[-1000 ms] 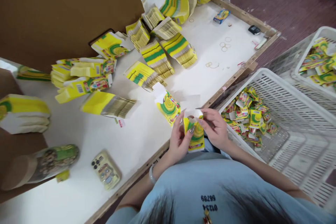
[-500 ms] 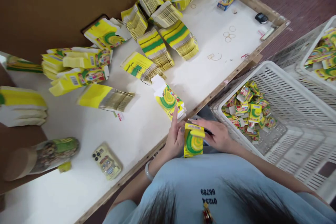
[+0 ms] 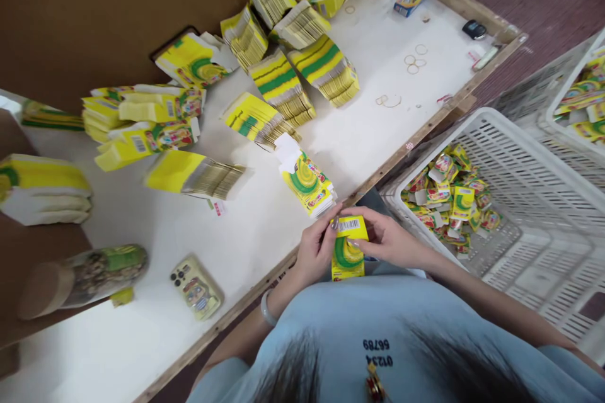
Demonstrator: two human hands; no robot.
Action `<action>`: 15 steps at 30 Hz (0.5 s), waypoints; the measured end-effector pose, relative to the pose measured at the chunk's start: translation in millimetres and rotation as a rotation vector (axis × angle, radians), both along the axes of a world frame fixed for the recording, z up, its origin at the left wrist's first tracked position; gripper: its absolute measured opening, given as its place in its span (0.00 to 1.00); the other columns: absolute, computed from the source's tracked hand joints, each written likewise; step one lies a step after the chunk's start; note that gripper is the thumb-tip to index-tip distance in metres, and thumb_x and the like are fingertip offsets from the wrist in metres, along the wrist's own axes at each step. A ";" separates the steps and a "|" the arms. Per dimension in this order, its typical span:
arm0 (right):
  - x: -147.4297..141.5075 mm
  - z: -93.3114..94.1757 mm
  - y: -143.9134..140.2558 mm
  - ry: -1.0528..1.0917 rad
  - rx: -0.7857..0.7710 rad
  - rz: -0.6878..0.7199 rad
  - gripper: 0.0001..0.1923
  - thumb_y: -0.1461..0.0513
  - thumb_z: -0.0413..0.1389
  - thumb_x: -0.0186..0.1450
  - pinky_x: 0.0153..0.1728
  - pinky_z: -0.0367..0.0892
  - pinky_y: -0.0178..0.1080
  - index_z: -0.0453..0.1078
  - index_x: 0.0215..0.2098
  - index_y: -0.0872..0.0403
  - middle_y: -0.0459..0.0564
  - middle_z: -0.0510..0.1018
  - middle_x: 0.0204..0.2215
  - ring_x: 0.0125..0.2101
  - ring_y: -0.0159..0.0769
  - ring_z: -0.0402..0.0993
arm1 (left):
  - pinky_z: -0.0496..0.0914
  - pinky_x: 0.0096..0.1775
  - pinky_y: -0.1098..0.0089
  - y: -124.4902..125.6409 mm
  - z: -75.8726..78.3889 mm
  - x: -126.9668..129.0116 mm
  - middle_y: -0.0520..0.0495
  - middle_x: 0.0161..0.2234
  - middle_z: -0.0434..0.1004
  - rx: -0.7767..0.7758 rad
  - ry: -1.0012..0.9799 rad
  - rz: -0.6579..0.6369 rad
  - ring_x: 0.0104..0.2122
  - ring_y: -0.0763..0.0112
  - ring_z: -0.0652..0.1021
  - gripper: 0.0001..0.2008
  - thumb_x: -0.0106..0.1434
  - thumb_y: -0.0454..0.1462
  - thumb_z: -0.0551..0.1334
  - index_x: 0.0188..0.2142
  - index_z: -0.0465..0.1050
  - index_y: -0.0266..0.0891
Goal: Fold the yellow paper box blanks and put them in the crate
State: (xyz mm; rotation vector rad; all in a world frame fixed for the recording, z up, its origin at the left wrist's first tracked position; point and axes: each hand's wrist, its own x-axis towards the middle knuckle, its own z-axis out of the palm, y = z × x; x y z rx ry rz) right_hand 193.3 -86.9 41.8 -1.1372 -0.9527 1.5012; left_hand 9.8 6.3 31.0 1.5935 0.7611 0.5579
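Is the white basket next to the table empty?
No, the white basket holds a heap of small folded cartons in its near corner.

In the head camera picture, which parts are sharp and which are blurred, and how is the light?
Head view: soft, even light, faint shadows; the small yellow-green carton between left hand and right hand is sharp; the cylindrical container at the left edge is smeared; the white table looks skewed.
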 end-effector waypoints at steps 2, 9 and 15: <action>3.2 -1.3 0.5 0.028 0.045 0.062 0.24 0.54 0.59 0.71 0.48 0.80 0.42 0.67 0.64 0.48 0.52 0.83 0.50 0.48 0.35 0.82 | 0.74 0.58 0.58 -4.1 -1.9 1.0 0.39 0.58 0.81 0.024 0.000 0.033 0.56 0.58 0.81 0.23 0.76 0.46 0.54 0.64 0.71 0.42; 23.0 -13.0 -8.8 -0.340 0.059 -0.346 0.18 0.50 0.55 0.73 0.39 0.81 0.41 0.73 0.54 0.48 0.53 0.84 0.45 0.40 0.39 0.83 | 0.74 0.53 0.58 26.4 3.3 12.0 0.40 0.52 0.80 0.458 0.060 0.004 0.51 0.60 0.79 0.21 0.76 0.45 0.53 0.64 0.68 0.42; 118.5 -17.1 -56.6 -1.381 -0.072 -0.811 0.29 0.45 0.54 0.70 0.52 0.71 0.65 0.69 0.62 0.53 0.72 0.77 0.53 0.53 0.65 0.77 | 0.65 0.62 0.56 169.0 0.9 16.3 0.34 0.56 0.72 0.701 0.338 0.446 0.55 0.60 0.70 0.40 0.59 0.53 0.71 0.60 0.65 0.27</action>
